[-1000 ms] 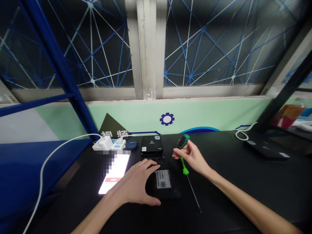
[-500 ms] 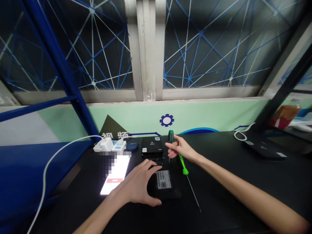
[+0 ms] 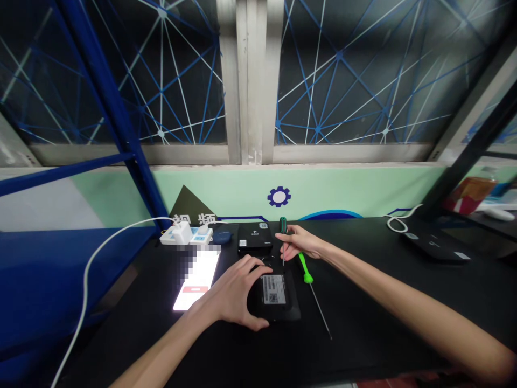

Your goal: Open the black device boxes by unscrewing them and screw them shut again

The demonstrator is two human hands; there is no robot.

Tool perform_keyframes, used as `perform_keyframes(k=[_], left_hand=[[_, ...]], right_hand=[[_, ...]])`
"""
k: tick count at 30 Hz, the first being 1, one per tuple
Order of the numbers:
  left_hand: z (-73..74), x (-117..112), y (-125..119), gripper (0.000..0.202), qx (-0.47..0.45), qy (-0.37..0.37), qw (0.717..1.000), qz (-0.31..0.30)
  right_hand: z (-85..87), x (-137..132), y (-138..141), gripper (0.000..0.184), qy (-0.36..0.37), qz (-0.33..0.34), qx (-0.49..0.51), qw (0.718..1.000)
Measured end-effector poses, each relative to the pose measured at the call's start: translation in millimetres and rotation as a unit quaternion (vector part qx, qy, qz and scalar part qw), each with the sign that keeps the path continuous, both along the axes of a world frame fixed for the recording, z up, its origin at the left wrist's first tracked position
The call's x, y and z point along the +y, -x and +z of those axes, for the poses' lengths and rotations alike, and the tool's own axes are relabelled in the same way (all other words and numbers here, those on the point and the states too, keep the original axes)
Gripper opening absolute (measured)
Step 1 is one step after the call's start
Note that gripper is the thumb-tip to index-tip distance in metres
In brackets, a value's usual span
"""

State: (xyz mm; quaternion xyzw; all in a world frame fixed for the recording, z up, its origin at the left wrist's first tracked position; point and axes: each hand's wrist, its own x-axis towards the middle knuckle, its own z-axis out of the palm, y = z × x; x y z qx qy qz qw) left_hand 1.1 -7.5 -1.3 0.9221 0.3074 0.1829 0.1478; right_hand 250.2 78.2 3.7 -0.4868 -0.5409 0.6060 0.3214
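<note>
Dark-green-handled, the slim screwdriver (image 3: 283, 224) stands nearly upright, pinched between thumb and fingers of the right hand (image 3: 301, 243). Its tip is by the far edge of a black set-top box (image 3: 292, 304); seated or not, I cannot tell. That box lies flat on the table (image 3: 363, 334), label (image 3: 274, 289) up. The left hand (image 3: 236, 291) spreads in a wide C around its left end; how firmly it grips is unclear. Working well here likely calls for a plumb shaft, straight downward pressure and a braced box, clear of the lime-green screwdriver (image 3: 308, 276).
</note>
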Motion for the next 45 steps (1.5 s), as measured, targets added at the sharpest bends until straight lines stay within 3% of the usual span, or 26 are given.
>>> perform_keyframes(k=[8,18,24,28,31,33,36,39,41,45], left_hand=[[2.1,1,0,0.087,-0.008,-0.006,1.000,-0.004],[-7.1,2,0,0.109,0.016,0.014,1.000,0.014],[-5.1,1,2,0.106,0.037,0.017,0.999,0.029],[-1.2,0,3,0.096,0.036,0.016,0.999,0.031],[0.7,0,2,0.077,0.028,0.005,0.999,0.038],[1.4,1,1,0.062,0.018,-0.010,0.999,0.047],[1.1,2,0,0.042,0.008,-0.036,0.996,0.079],[-2.0,5,0,0.029,0.010,-0.052,0.991,0.119],[-4.7,6,1,0.025,0.011,-0.057,0.989,0.139],[-6.2,7,4,0.028,0.020,-0.044,0.985,0.164]], right_hand=[[-1.1,1,1,0.036,0.013,0.020,0.005,1.000],[-1.2,-21,1,0.040,-0.091,0.009,0.011,0.996],[12.2,-26,-11,0.038,-0.191,-0.106,0.019,0.976],[9.3,-30,-26,0.040,-0.240,-0.160,-0.030,0.957],[8.6,-37,-36,0.037,-0.213,-0.126,-0.093,0.964],[12.6,-41,-42,0.044,-0.232,-0.111,-0.158,0.953],[21.1,-46,-51,0.067,-0.278,-0.066,-0.295,0.912],[24.1,-48,-59,0.058,-0.274,-0.001,-0.405,0.873],[21.9,-49,-62,0.051,-0.238,0.018,-0.430,0.871],[16.2,-50,-63,0.049,-0.142,0.033,-0.426,0.893]])
